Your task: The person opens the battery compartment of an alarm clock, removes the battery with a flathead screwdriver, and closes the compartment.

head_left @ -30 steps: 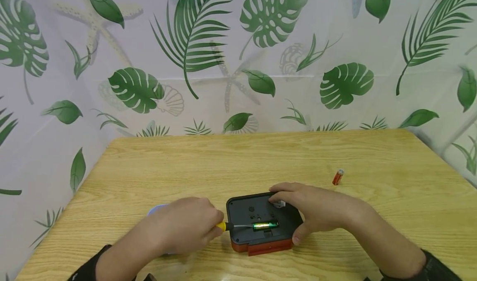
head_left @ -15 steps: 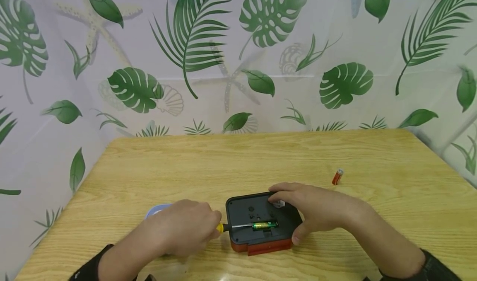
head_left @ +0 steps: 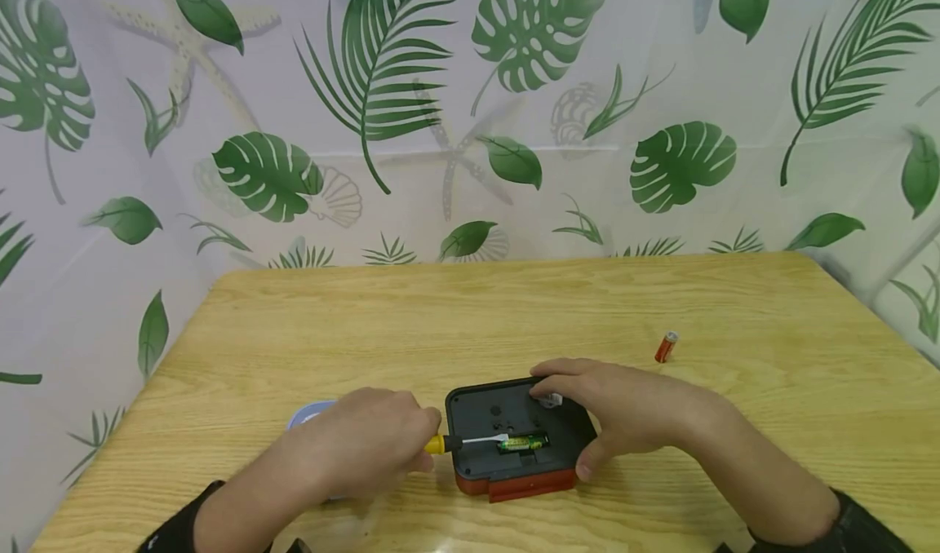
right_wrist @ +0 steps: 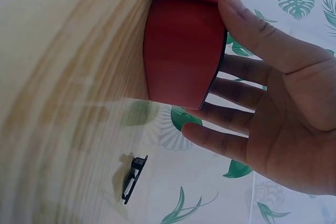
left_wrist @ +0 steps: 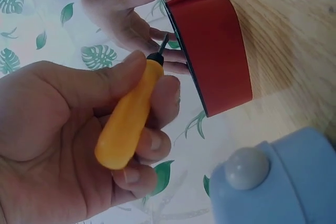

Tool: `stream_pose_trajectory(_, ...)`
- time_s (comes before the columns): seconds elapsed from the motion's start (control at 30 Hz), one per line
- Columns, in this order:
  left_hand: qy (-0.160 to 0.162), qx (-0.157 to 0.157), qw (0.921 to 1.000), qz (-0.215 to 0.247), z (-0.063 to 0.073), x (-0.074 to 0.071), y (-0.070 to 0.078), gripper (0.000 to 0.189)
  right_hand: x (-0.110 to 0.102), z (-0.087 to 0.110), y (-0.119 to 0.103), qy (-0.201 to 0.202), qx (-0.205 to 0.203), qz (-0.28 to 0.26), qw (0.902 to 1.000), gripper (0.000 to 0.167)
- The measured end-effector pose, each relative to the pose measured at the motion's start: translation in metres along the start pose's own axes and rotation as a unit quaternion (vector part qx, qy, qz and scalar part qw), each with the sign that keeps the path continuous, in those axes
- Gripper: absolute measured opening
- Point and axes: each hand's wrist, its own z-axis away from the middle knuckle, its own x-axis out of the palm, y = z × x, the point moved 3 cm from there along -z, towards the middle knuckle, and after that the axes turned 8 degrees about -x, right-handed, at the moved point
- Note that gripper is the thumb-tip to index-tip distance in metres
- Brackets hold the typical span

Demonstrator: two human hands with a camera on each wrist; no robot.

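A yellow-handled screwdriver is gripped in my left hand, thumb and fingers wrapped round its handle. In the head view its metal blade reaches right, the tip overlapping the left end of a green battery. That battery lies in a slot in the black back of a red box-shaped device, which rests back up on the table. My right hand holds the device at its right end, thumb on the near side and fingers at the far edge. A clear knob shows beside those fingers.
A red battery lies on the wooden table, beyond my right hand. Left of the device sits a blue object with a grey round knob, mostly behind my left hand in the head view. A small black piece lies on the table in the right wrist view.
The screwdriver's blade has lifted slightly and its tip has shifted right, now over the green battery's left end. My right hand and the device have stayed in place.
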Motion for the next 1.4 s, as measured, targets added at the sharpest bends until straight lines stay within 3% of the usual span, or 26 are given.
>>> stream_pose_trajectory(0.17, -0.01, -0.021, 0.9988, 0.044, -0.003, -0.003, -0.001, 0.021, -0.001, 0.0, 0.0, 0.002, 0.006, -0.002, 1.0, 0.088)
stream_pose_trajectory(0.37, 0.018, -0.054, 0.9944, 0.089, -0.008, -0.007, -0.001, 0.02, -0.002, 0.002, 0.0, 0.003, -0.005, 0.0, 1.0, 0.089)
stream_pose_trajectory(0.47, 0.034, -0.055, 0.9929, 0.099, -0.009, -0.007, -0.001, 0.02, -0.003, 0.002, 0.0, 0.002, -0.005, 0.002, 1.0, 0.089)
stream_pose_trajectory(0.8, 0.046, -0.074, 0.9885, 0.124, -0.012, 0.006, -0.003, 0.013, -0.001, 0.0, -0.001, -0.002, -0.005, -0.006, 1.0, 0.088)
stream_pose_trajectory(1.03, -0.012, -0.075, 0.9897, 0.122, -0.016, 0.02, 0.0, 0.031, 0.0, 0.0, 0.0, -0.003, 0.001, -0.01, 0.9999, 0.088)
stream_pose_trajectory(1.23, -0.072, -0.031, 0.9903, 0.115, -0.023, 0.028, 0.004, 0.031, 0.0, 0.0, 0.0, -0.002, 0.01, -0.009, 0.9999, 0.088)
stream_pose_trajectory(1.4, -0.093, -0.003, 0.987, 0.131, -0.025, 0.028, 0.006, 0.033, 0.0, 0.0, 0.0, -0.004, 0.017, -0.01, 0.9998, 0.087)
